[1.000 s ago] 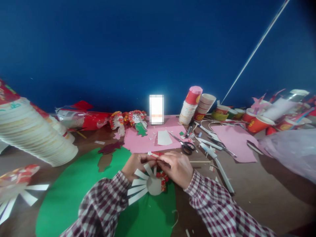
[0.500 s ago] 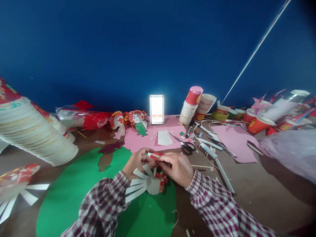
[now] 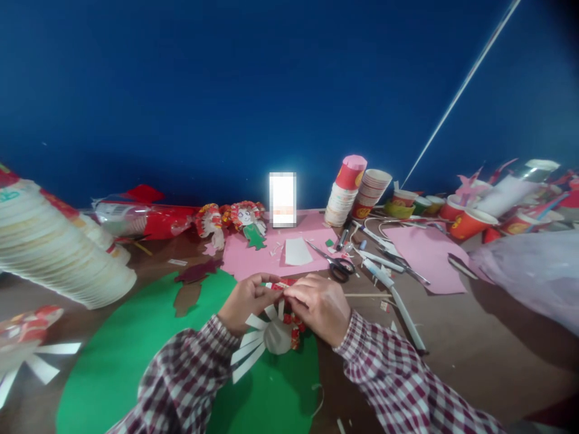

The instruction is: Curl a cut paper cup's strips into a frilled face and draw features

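Note:
A cut paper cup [image 3: 277, 337] with a round white base, splayed white strips and curled red strips hangs between my hands over the green sheet [image 3: 117, 349]. My left hand [image 3: 246, 301] pinches one red-and-white strip at the cup's upper edge, its thumb and index finger closed. My right hand [image 3: 319, 304] has its fingers closed on the same strip, with its fingertips touching those of my left hand. Fingers hide most of that strip.
Black scissors [image 3: 341, 268] and a white paper piece [image 3: 297, 251] lie on pink paper. Stacked cups [image 3: 344, 193] stand behind. A glue gun [image 3: 382, 274] is at the right, a large cup stack [image 3: 67, 247] at the left, and another cut cup [image 3: 27, 343] near the left edge.
My left fingers have closed in beside my right fingertips on the strip, and the cup has tilted slightly. The whole view has shifted a little.

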Demonstrator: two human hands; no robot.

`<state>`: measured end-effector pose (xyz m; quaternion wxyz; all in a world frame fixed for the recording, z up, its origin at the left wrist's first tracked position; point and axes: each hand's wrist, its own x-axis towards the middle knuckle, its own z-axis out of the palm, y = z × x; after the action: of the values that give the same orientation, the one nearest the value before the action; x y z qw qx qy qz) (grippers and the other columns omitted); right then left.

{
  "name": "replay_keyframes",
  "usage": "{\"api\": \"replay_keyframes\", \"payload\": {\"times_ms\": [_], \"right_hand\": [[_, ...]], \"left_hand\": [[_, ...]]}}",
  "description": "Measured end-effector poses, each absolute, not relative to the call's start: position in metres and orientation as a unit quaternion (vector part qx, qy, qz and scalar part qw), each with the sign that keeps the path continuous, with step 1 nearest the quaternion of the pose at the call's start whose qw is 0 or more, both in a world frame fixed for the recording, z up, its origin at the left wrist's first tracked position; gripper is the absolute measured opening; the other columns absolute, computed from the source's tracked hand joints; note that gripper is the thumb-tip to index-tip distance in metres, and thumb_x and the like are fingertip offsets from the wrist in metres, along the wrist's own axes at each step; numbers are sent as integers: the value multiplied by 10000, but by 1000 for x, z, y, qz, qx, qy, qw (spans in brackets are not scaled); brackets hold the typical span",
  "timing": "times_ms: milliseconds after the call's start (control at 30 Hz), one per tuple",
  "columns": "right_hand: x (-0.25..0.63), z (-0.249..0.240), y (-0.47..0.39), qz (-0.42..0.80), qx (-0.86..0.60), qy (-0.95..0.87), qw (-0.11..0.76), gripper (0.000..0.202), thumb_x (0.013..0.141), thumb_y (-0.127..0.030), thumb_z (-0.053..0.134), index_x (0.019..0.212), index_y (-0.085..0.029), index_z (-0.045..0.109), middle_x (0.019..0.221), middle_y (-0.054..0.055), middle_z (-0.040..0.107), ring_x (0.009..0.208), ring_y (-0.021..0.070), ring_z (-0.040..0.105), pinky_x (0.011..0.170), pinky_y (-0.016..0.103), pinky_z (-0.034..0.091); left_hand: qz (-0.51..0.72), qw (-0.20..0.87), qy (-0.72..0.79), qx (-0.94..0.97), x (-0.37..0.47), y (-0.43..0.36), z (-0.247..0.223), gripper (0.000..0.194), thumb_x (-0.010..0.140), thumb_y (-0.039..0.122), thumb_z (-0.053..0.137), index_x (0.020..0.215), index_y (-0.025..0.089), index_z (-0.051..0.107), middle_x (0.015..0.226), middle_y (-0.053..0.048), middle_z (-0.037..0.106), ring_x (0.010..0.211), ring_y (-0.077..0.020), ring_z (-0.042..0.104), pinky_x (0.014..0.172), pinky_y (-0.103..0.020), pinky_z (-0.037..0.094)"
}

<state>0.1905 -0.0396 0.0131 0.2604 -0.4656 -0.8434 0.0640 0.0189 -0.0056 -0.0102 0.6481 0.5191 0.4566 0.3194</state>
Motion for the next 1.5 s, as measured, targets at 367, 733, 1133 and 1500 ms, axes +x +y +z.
{"api": "replay_keyframes", "payload": {"times_ms": [367, 733, 1133, 1500], "right_hand": [[192, 12, -41, 165, -485, -816, 268, 161, 817, -217, 486, 911, -265, 607, 841, -25, 647, 782, 120, 577, 688, 201, 375], [194, 13, -40, 215, -465, -809, 289, 186, 805, -190, 518, 930, -283, 620, 883, -32, 643, 808, 117, 576, 699, 203, 387], [195, 11, -39, 163, -457, -814, 319, 153, 779, -162, 537, 862, -227, 648, 859, -2, 645, 817, 123, 567, 747, 223, 397], [195, 11, -38, 140, -482, -807, 312, 162, 756, -137, 539, 827, -230, 652, 811, 3, 649, 769, 121, 575, 709, 216, 408]], "left_hand": [[329, 666, 450, 496, 20, -8, -3, 524, 564, 279, 717, 988, 106, 461, 581, -3, 617, 536, -124, 576, 506, -209, 413], [313, 704, 451, 450, 19, -6, 1, 595, 467, 203, 769, 946, 124, 427, 585, -8, 622, 516, -148, 589, 466, -219, 420], [266, 715, 441, 473, 20, -7, -2, 446, 563, 255, 726, 943, 87, 565, 772, -83, 660, 700, -166, 611, 642, -253, 440], [251, 644, 432, 580, 18, -8, 1, 358, 664, 391, 613, 767, 53, 671, 619, -64, 611, 542, -127, 501, 511, -231, 371]]}}
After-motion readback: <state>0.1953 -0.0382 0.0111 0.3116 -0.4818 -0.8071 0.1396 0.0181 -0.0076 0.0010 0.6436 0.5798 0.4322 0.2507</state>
